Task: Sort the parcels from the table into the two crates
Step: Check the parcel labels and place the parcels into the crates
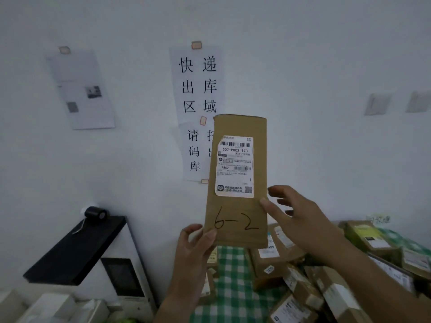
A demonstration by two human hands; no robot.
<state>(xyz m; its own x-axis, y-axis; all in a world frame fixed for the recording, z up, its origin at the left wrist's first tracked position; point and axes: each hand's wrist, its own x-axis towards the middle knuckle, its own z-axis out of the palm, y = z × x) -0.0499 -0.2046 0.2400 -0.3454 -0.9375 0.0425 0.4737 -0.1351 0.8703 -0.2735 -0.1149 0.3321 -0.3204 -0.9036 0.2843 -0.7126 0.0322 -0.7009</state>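
Parcel held upright, long axis 12-to-6, pinched at its 7 o'clock corner by left hand; right hand, fingers spread, thumb touching 3 o'clock edge.

We raise both forearms; our left hand pinches with thumb in front and fingers behind, our right hand spreads its fingers, thumb pressing forward

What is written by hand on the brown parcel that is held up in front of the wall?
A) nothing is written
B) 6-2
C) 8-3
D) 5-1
B: on the parcel, below its white shipping label, dark marker strokes read "6-2", between the left hand and the right hand.
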